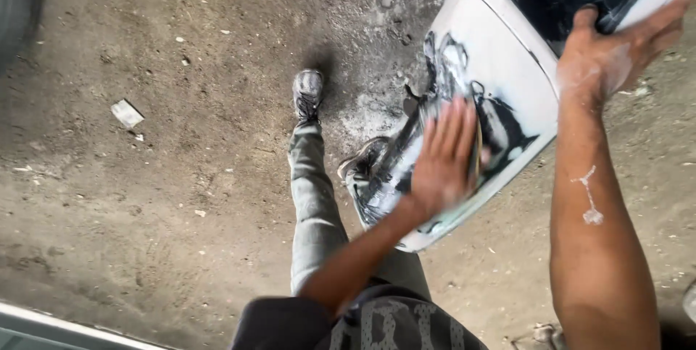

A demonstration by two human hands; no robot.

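Your left hand (444, 156) lies flat, fingers (455, 124) spread, on the white curved car panel with black rubbed patches (500, 67); something thin may sit under it, but it is blurry. Your right hand (605, 56) grips the panel's top edge. Below your fingers is dusty dirt ground (181, 176).

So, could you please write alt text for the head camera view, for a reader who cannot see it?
Seen from above, a person's left hand presses flat on a white, dark-smeared car body panel while the right hand grips its upper edge. Below lie a dusty dirt floor, grey trousers and a grey shoe.
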